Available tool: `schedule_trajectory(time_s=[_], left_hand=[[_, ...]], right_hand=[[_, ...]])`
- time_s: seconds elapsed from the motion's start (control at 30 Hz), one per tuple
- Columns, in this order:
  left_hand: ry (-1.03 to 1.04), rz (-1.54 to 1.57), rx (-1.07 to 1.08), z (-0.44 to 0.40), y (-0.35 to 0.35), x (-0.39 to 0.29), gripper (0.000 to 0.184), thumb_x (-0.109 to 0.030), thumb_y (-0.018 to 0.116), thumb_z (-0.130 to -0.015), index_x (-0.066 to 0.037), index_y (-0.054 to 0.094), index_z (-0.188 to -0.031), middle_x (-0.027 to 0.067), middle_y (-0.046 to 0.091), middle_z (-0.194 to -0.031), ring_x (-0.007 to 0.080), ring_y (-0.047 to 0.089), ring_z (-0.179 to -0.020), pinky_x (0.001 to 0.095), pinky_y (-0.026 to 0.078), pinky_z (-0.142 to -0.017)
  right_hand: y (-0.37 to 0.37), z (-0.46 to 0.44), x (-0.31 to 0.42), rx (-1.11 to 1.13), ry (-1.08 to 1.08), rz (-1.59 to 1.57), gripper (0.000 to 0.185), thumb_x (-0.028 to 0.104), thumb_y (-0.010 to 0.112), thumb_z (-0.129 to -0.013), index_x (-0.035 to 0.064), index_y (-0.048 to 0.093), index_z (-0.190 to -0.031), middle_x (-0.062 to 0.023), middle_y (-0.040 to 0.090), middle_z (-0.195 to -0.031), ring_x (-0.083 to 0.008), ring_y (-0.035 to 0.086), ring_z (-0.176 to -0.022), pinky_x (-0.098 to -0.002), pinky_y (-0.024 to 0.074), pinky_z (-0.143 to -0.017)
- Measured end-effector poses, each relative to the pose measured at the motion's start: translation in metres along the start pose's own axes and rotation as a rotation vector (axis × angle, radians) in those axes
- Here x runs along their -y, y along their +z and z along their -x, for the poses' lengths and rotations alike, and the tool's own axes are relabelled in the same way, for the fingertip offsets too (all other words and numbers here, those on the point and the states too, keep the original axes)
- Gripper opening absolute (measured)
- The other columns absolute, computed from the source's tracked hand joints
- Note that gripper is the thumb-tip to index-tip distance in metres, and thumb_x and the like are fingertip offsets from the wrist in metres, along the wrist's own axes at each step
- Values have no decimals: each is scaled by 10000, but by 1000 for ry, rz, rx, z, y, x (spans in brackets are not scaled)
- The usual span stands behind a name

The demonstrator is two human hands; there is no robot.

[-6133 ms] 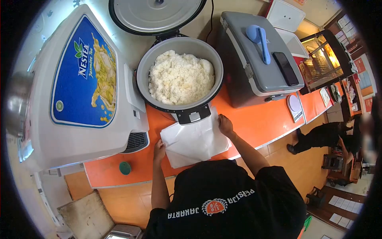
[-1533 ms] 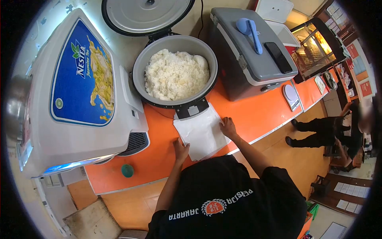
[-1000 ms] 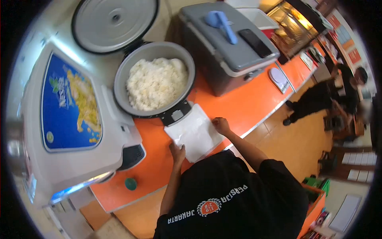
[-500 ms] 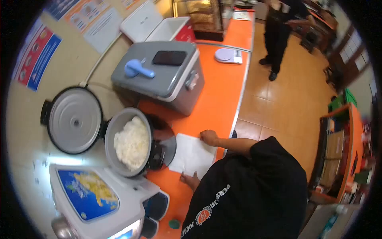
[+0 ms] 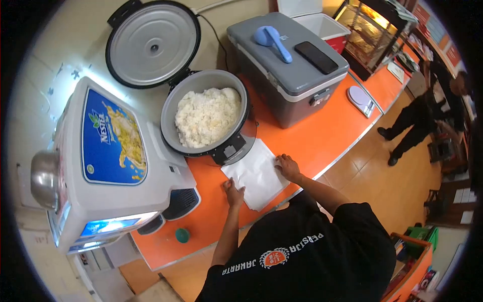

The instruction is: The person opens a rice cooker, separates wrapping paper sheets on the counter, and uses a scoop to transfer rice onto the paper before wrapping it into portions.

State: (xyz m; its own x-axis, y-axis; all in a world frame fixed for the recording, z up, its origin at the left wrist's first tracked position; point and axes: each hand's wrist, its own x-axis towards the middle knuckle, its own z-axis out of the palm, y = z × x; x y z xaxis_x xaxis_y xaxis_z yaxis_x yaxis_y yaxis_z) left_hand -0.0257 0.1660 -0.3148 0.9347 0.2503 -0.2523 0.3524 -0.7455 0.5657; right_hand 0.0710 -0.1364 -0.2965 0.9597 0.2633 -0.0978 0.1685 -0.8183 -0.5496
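Note:
White paper sheets (image 5: pixel 255 173) lie in a stack on the orange counter, just below the front of the rice cooker. At the left edge of the stack is my left hand (image 5: pixel 234 193), its thumb and fingers apart, the thumb touching the paper. My right hand (image 5: pixel 288 168) rests at the right edge with bent, slightly spread fingertips against the sheets. The rice cooker (image 5: pixel 241 141) stands open and holds a large mound of white rice (image 5: pixel 207 118). Its round lid (image 5: pixel 153 43) is raised behind it.
Left stands a drink dispenser (image 5: pixel 121 196), with a green round object (image 5: pixel 182 235) near it. A grey cooler (image 5: pixel 302 100) carries a blue scoop (image 5: pixel 272 43) and a phone (image 5: pixel 316 57). A scale (image 5: pixel 360 100) lies farther right. Another person (image 5: pixel 425 113) stands beyond the counter.
The paper sheets, spread wider at first, now form a neater, narrower stack. My hands have moved in along its edges. The view swung right and back; the other person shifted position.

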Motion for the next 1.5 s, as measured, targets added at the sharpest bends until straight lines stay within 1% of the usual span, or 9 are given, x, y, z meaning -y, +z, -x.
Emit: schedule_trajectory(time_s=[0.27,0.43,0.6,0.83,0.97,1.13,1.17,1.3,1.5], left_hand=[[66,-6,-97,-4,-2,-6,803,-233,809,-836,94,438,-1468,263,427,-1405,433,369,-1354,503,321,-1150],[101,-245,-161,-8,4,-14,759,-320,751,-895,73,451,-1470,281,355,-1517,454,322,-1408,529,323,-1159],[198,-249,-117,-35,-5,-29,809,-433,699,-930,29,398,-1522,261,240,-1635,439,262,-1489,578,312,-1167],[-41,-405,109,-52,-10,-52,993,-637,624,-922,-21,241,-1601,221,149,-1684,428,184,-1539,720,231,-1139],[-56,-474,105,-54,-6,-54,1033,-655,629,-910,-18,217,-1611,226,139,-1686,435,158,-1545,729,193,-1152],[18,-441,26,-51,6,-42,992,-615,604,-944,3,205,-1609,254,148,-1676,445,159,-1541,730,170,-1158],[16,-436,2,-50,8,-39,965,-592,591,-961,10,205,-1608,263,159,-1670,446,163,-1540,725,162,-1164],[29,-417,-32,-40,7,-43,873,-505,603,-983,13,251,-1592,273,200,-1653,460,187,-1529,699,168,-1179],[155,-309,-60,-28,8,-58,846,-475,653,-952,20,325,-1555,286,233,-1637,457,182,-1534,699,186,-1166]], right_hand=[[-13,-30,7,235,31,39,446,236,694,-913,80,560,-1308,-178,546,-1323,-385,591,-1178,-490,554,-923],[-22,-37,10,266,-471,195,597,335,664,-929,89,507,-1449,-201,411,-1548,-371,370,-1443,-572,367,-1124],[5,-38,4,199,-532,201,620,406,621,-952,100,493,-1476,-170,403,-1570,-362,359,-1456,-634,287,-1145],[-4,-58,20,353,-507,376,642,443,592,-972,110,462,-1504,-136,404,-1576,-346,356,-1453,-677,224,-1167],[2,-63,17,308,-533,393,662,444,629,-947,136,460,-1508,-131,450,-1535,-319,369,-1448,-693,227,-1165],[-36,-82,29,408,-546,180,420,343,658,-925,82,656,-1254,-125,653,-1203,-294,644,-1128,-527,510,-997],[-65,-87,41,271,-625,47,213,230,695,-884,81,702,-1037,-90,687,-934,-279,692,-833,-437,571,-757],[-237,-125,98,-546,-861,-219,106,88,729,-803,111,667,-886,-68,650,-809,-280,636,-666,-412,479,-560],[-371,-261,102,-911,-363,256,418,237,707,-879,19,579,-1212,-120,706,-922,-379,680,-830,-472,548,-767]])
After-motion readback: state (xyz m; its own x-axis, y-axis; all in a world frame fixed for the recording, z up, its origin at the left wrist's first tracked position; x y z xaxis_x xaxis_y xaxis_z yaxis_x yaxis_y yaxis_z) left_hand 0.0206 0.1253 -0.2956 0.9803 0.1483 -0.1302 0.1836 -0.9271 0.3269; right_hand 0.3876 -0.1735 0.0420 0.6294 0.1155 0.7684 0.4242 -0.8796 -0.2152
